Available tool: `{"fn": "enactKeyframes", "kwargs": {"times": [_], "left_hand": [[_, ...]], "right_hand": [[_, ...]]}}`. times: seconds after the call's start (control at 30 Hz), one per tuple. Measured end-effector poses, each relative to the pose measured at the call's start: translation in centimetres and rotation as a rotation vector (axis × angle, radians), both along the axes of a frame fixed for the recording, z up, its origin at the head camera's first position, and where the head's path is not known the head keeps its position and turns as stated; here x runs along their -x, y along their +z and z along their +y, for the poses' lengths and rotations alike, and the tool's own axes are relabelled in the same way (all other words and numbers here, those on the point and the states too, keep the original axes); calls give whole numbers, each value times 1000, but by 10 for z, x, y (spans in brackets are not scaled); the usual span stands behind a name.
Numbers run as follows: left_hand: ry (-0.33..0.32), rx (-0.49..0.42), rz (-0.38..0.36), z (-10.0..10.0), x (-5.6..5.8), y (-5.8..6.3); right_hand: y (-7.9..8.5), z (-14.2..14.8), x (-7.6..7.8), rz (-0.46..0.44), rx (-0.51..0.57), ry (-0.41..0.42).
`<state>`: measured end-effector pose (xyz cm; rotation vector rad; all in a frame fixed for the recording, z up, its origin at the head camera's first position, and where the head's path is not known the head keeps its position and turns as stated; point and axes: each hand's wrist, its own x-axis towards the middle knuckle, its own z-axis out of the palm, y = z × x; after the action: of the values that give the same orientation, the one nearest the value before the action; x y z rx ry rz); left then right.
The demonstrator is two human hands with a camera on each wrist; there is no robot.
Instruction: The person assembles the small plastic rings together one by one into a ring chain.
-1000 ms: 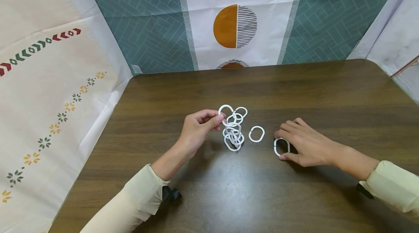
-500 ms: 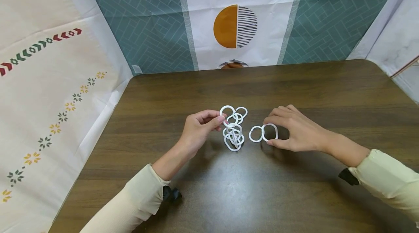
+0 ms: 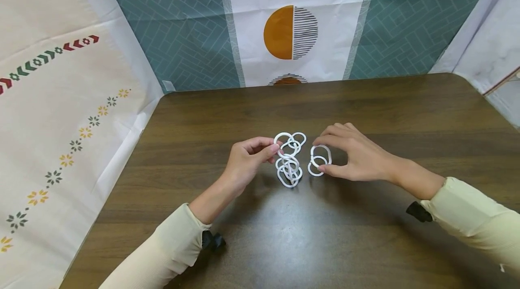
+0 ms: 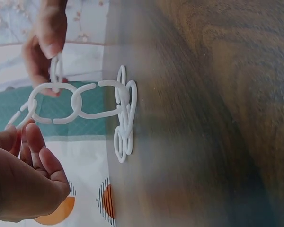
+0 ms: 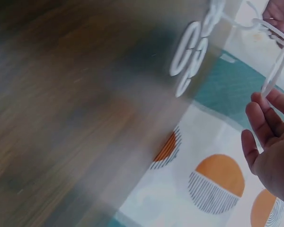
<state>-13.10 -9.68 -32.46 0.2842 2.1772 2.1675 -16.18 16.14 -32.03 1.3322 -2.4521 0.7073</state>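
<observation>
My left hand (image 3: 248,160) pinches an oval white link (image 3: 283,133) between thumb and fingertips, at the upper end of a linked chain. From it, white chain links (image 4: 87,116) hang down to a heap (image 3: 289,176) on the table; some show small gaps in their loops. To the right, my right hand (image 3: 351,153) holds a single white link (image 3: 330,156) by its edges, thumb below and fingers above. Seen from the head, this link overlaps a loose white link (image 3: 312,173) on the table. In the right wrist view the held link (image 5: 274,75) is raised off the table.
A dark wooden table (image 3: 260,239) extends beneath both hands. Behind its far edge hangs a teal and white cloth (image 3: 333,45) with orange circles. A cream cloth with embroidered flowers (image 3: 53,176) hangs at the left.
My right hand has lifted its link and carried it leftward from the table's right part to beside the chain. My left hand has barely moved, still holding the chain's upper link.
</observation>
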Motion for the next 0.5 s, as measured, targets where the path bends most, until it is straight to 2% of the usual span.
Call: {"fn": "enactKeyframes", "kwargs": {"times": [0.27,0.37,0.5], "left_hand": [[-17,16,-45,3,-9,14],[-19,25,-43,4,-12,19],[-25,25,-31,3,-12,17]], "right_hand": [[12,-17,1,-118,115,22],[13,-21,1,-133,121,21],[14,-25,1,-132,120,14]]}}
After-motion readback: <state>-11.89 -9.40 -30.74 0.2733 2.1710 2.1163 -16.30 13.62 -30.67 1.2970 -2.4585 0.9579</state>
